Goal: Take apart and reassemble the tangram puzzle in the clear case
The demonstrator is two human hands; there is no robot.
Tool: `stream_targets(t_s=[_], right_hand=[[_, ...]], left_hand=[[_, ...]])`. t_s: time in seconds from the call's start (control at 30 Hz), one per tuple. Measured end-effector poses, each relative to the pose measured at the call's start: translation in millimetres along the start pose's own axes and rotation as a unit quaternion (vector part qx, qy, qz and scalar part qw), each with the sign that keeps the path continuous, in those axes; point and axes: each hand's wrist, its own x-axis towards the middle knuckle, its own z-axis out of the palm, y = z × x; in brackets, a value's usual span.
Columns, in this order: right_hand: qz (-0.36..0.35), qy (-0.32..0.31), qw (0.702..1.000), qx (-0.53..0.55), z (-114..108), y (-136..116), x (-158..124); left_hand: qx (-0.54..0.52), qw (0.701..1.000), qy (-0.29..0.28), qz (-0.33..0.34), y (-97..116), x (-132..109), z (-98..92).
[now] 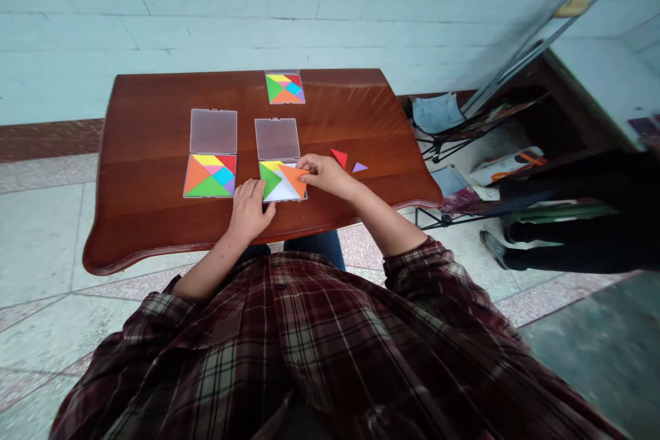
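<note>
A white tangram tray [282,191] lies near the table's front edge, holding a green, a yellow and an orange piece. My right hand [322,172] pinches the orange triangle [293,178] at the tray's right side. My left hand [249,207] rests flat with fingers spread against the tray's left edge. A red triangle [339,157] and a small purple triangle [359,167] lie loose on the wood just right of my right hand.
A filled tangram tray [210,175] sits to the left, with a clear lid [213,130] behind it. A second clear lid [277,139] lies behind the middle tray. A third filled tangram [284,87] lies at the far edge of the brown table [155,220]. Folding chairs and another person's legs [557,240] are at the right.
</note>
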Motion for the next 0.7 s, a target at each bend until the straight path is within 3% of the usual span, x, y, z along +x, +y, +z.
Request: stream_targets(t_s=[0.17,0.4,0.7], right_hand=[[-0.089,0.021,0.989,-0.117,8.0,-20.9,-10.9],[-0.058,-0.046,0.99,-0.117,4.1,-11.7,9.9],[-0.057,-0.136,0.97,-0.192,11.9,-4.1,39.7]], left_hand=[[0.002,1.0,0.007,-0.002,-1.3,0.2,1.5],[-0.004,1.0,0.009,-0.007,-1.0,0.4,2.6],[-0.007,1.0,-0.002,-0.006,-2.1,1.5,2.6]])
